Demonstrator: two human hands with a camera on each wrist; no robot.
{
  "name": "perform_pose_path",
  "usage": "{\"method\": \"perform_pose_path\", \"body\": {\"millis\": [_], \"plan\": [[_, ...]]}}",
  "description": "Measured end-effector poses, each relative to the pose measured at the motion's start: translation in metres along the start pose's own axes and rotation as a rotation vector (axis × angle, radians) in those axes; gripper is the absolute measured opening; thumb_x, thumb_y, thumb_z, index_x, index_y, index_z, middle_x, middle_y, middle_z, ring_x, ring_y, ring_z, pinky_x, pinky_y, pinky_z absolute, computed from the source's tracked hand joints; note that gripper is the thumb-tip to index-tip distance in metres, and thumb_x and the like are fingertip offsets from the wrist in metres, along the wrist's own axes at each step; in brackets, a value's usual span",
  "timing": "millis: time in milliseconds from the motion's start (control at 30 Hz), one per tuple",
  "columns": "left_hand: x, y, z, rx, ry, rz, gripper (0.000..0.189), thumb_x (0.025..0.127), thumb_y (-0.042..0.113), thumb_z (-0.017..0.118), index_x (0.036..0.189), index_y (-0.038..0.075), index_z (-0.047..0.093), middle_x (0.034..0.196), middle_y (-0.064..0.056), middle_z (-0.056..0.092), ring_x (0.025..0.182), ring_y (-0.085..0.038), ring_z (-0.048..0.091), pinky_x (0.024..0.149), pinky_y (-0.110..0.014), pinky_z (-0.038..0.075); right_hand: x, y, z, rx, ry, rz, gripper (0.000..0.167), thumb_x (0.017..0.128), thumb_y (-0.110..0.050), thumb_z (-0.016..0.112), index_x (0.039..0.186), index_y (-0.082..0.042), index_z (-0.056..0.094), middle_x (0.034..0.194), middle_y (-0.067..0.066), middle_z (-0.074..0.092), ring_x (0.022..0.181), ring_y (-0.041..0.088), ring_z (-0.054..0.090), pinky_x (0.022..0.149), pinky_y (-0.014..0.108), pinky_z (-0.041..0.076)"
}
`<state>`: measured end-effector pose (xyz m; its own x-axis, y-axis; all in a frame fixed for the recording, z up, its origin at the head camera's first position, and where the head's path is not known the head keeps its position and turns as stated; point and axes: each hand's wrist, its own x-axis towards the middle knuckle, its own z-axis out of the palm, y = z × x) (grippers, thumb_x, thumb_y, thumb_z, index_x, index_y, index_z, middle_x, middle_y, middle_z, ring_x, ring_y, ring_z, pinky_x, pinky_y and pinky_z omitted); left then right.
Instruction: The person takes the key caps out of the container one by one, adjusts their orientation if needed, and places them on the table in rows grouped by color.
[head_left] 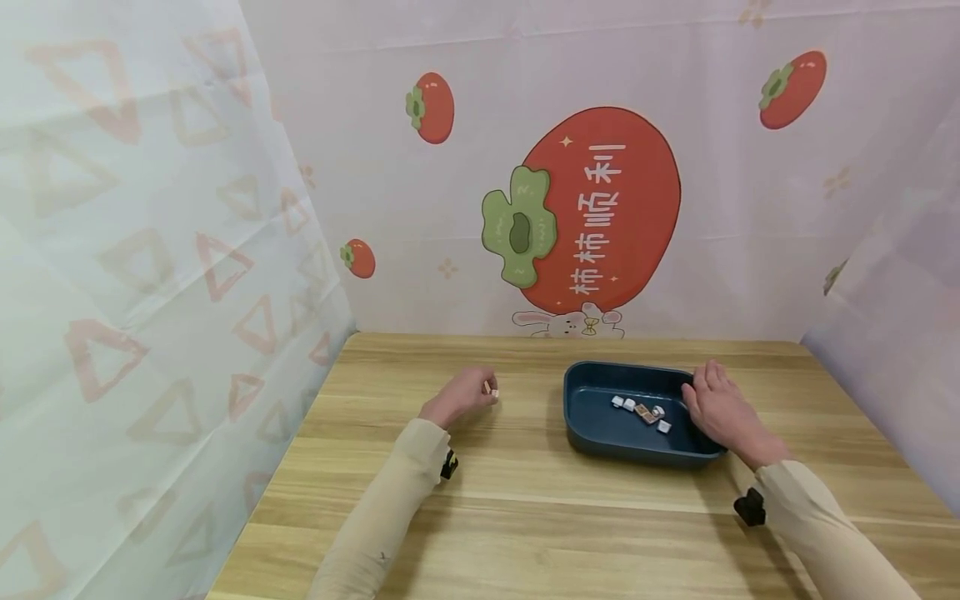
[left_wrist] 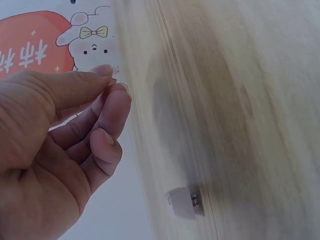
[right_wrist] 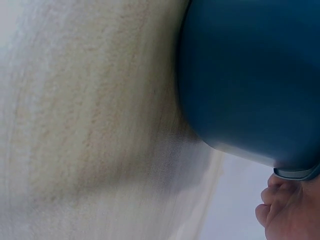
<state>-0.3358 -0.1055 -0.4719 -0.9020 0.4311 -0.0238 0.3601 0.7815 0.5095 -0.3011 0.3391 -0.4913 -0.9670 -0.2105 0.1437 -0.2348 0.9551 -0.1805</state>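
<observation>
Near the far edge of the surface (head_left: 562, 533), our left hand (head_left: 467, 393) pinches a small pale piece (head_left: 494, 393); our right hand (head_left: 726, 413) grips a blue tray (head_left: 637, 451).

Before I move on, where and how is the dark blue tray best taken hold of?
Probably by the right end wall of the dark blue tray, coming from the right: thumb over the rim, fingers outside. It sits upright on the table, its rim raised, and the right hand rests there. The small pieces inside lie clear of that wall.
</observation>
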Motion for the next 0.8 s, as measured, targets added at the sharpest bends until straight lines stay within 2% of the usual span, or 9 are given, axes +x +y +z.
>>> {"method": "perform_pose_path", "body": {"millis": [300, 633, 800], "plan": [[-0.0067, -0.0045, -0.0049, -0.023, -0.026, -0.025, 0.009, 0.090, 0.011, 0.068, 0.098, 0.007, 0.066, 0.080, -0.003, 0.062, 0.067, -0.012, 0.052, 0.061, -0.025, 0.044, -0.0004, -0.0014, 0.0004, 0.012, -0.001, 0.007, 0.062, 0.107, -0.027, 0.030, 0.139, 0.025, 0.026, 0.146, 0.049, 0.018, 0.136, 0.061, 0.021, 0.109, 0.068, 0.023], [-0.0063, -0.0053, -0.0024, 0.029, -0.060, -0.024, 0.008, 0.089, 0.009, 0.066, 0.097, 0.009, 0.067, 0.081, -0.001, 0.060, 0.069, -0.012, 0.050, 0.064, -0.026, 0.043, -0.0026, -0.0005, 0.0012, 0.013, -0.017, 0.012, 0.063, 0.107, -0.028, 0.031, 0.140, 0.025, 0.025, 0.147, 0.048, 0.018, 0.137, 0.061, 0.021, 0.109, 0.068, 0.023], [-0.0069, -0.0026, -0.0066, -0.026, -0.081, -0.066, 0.008, 0.090, 0.010, 0.066, 0.098, 0.010, 0.066, 0.076, -0.002, 0.056, 0.063, -0.013, 0.049, 0.055, -0.027, 0.043, -0.0018, -0.0001, -0.0001, 0.006, -0.022, 0.012, 0.064, 0.107, -0.030, 0.031, 0.140, 0.024, 0.025, 0.148, 0.047, 0.018, 0.137, 0.060, 0.021, 0.110, 0.068, 0.023]]}}
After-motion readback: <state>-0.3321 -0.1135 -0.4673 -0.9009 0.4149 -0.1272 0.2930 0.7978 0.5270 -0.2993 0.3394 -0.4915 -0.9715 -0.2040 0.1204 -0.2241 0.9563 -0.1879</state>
